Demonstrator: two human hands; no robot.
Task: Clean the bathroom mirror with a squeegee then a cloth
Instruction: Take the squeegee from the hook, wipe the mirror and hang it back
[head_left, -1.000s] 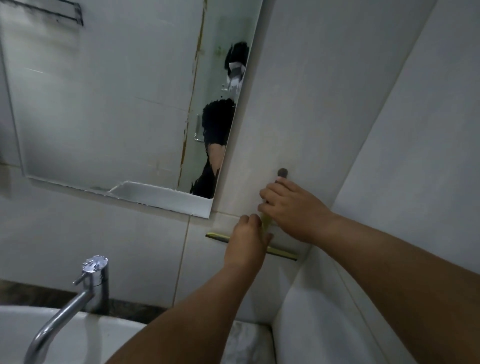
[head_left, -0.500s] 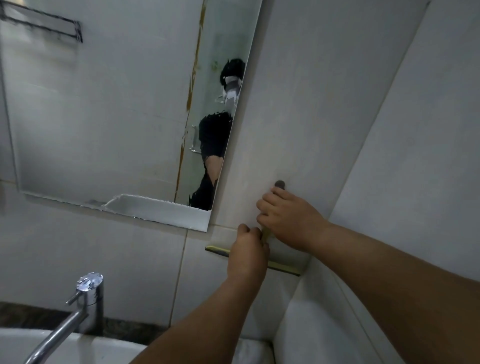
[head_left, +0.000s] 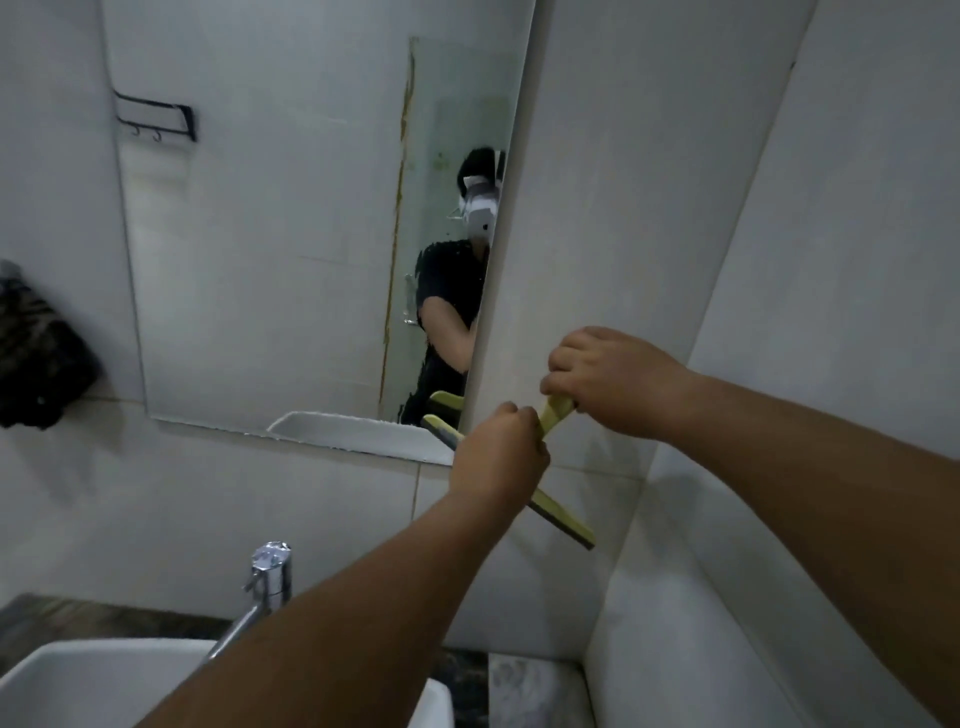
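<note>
Hands both clamped on yellow plastic squeegee (head_left: 558, 514) — left hand (head_left: 501, 457) near blade, right hand (head_left: 615, 387) on handle — probably steadying it toward wall mirror (head_left: 291, 234).

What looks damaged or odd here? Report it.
The mirror shows a rusty brown streak running top to bottom, seemingly a reflected wall joint. Its bottom edge looks rough. Both hands hold the yellow squeegee tilted.

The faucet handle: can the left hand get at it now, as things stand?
Probably not at once. The left hand is shut on the squeegee together with the right hand; the faucet handle below stands unobstructed, but the hand must let go first.
</note>
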